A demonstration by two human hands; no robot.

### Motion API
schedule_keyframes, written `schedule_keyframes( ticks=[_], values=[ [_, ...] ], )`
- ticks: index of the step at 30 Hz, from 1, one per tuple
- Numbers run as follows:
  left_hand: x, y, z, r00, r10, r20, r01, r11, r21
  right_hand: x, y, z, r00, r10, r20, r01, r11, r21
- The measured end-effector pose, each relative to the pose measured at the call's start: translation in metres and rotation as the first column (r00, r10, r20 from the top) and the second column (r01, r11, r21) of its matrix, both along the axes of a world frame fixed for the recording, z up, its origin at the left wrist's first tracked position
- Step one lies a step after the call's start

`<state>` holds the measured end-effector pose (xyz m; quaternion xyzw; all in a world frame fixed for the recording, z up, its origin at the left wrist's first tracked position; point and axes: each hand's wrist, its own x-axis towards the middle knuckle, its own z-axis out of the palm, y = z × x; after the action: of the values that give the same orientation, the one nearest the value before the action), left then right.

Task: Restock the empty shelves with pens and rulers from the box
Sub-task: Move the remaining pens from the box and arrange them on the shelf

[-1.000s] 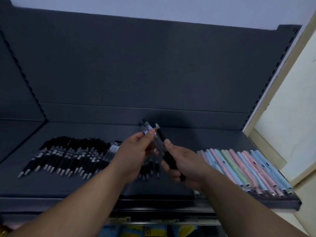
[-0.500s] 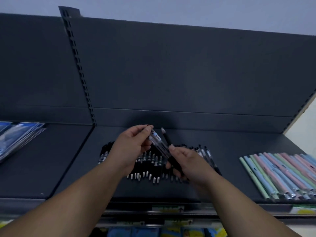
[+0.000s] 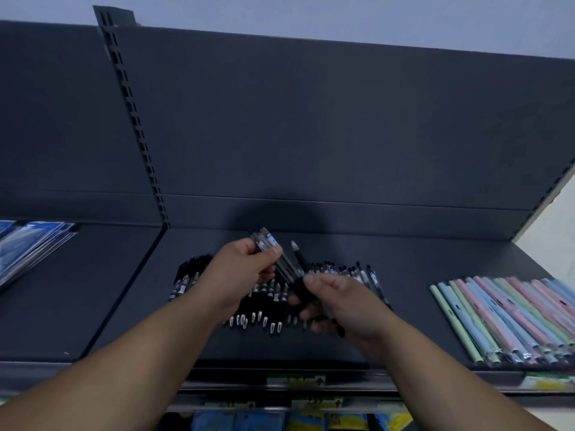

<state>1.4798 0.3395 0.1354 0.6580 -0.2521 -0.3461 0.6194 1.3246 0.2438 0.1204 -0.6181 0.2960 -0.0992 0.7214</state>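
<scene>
Left hand (image 3: 239,269) pinches the top, right hand (image 3: 340,301) grips the base of a pen bundle (image 3: 283,265) above the shelved black pens (image 3: 184,279), likely for level placement

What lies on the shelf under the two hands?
A row of black pens lies on the dark shelf beneath the left hand and right hand. The hands and the held pens cover its middle; that part is hidden.
</scene>
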Motion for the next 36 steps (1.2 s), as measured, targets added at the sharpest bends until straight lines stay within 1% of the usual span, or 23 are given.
schedule_keyframes(
  ticks=[3, 5, 7, 8, 10, 12, 13, 14, 16, 17, 18, 21, 25, 29, 32, 36],
  values=[
    [-0.02, -0.014, -0.011, 0.999, -0.028, 0.015, 0.027, 0.998, 0.053, -0.008, -0.003, -0.01, 0.997, -0.066, 0.039, 0.066, 0.998, -0.002],
    [-0.036, -0.024, -0.02, 0.997, -0.077, -0.019, 0.078, 0.995, 0.068, -0.011, -0.008, -0.017, 0.992, -0.116, 0.047, 0.113, 0.992, 0.055],
    [-0.045, -0.036, -0.026, 0.994, -0.093, -0.056, 0.098, 0.991, 0.093, -0.018, -0.013, -0.018, 0.989, -0.148, 0.02, 0.145, 0.985, 0.089],
    [-0.049, -0.043, -0.028, 0.993, -0.099, -0.066, 0.106, 0.988, 0.114, -0.023, -0.017, -0.018, 0.986, -0.164, -0.006, 0.165, 0.984, 0.066],
    [-0.055, -0.059, -0.029, 0.992, -0.119, -0.051, 0.126, 0.979, 0.163, -0.031, -0.027, -0.019, 0.973, -0.22, -0.07, 0.217, 0.975, -0.039],
    [-0.064, -0.078, -0.029, 0.988, -0.155, 0.025, 0.146, 0.964, 0.222, -0.039, -0.039, -0.022, 0.945, -0.294, -0.141, 0.27, 0.949, -0.164],
    [-0.067, -0.087, -0.029, 0.978, -0.179, 0.109, 0.144, 0.952, 0.269, -0.042, -0.047, -0.025, 0.929, -0.33, -0.169, 0.288, 0.93, -0.23],
    [-0.069, -0.096, -0.03, 0.951, -0.208, 0.228, 0.124, 0.935, 0.334, -0.046, -0.053, -0.028, 0.911, -0.367, -0.189, 0.304, 0.906, -0.295],
    [-0.071, -0.109, -0.035, 0.837, -0.298, 0.459, 0.051, 0.877, 0.477, -0.053, -0.065, -0.032, 0.874, -0.43, -0.227, 0.313, 0.855, -0.414],
    [-0.073, -0.113, -0.037, 0.783, -0.345, 0.517, 0.025, 0.849, 0.528, -0.057, -0.071, -0.034, 0.859, -0.444, -0.256, 0.292, 0.835, -0.467],
    [-0.075, -0.116, -0.039, 0.748, -0.381, 0.543, 0.014, 0.828, 0.561, -0.06, -0.075, -0.034, 0.85, -0.442, -0.287, 0.254, 0.821, -0.511],
    [-0.081, -0.12, -0.045, 0.677, -0.452, 0.58, 0.005, 0.791, 0.611, -0.066, -0.081, -0.037, 0.84, -0.411, -0.353, 0.137, 0.791, -0.596],
    [-0.081, -0.118, -0.051, 0.564, -0.504, 0.654, 0.005, 0.794, 0.607, -0.067, -0.083, -0.039, 0.867, -0.349, -0.356, 0.078, 0.801, -0.594],
    [-0.082, -0.118, -0.054, 0.529, -0.504, 0.683, -0.001, 0.804, 0.595, -0.066, -0.087, -0.04, 0.873, -0.332, -0.357, 0.057, 0.796, -0.602],
    [-0.082, -0.118, -0.055, 0.478, -0.521, 0.707, 0.001, 0.806, 0.592, -0.063, -0.087, -0.042, 0.876, -0.316, -0.363, 0.045, 0.804, -0.592],
    [-0.079, -0.114, -0.054, 0.414, -0.569, 0.711, 0.051, 0.794, 0.606, -0.059, -0.086, -0.046, 0.88, -0.302, -0.367, 0.032, 0.808, -0.589]
  ],
)
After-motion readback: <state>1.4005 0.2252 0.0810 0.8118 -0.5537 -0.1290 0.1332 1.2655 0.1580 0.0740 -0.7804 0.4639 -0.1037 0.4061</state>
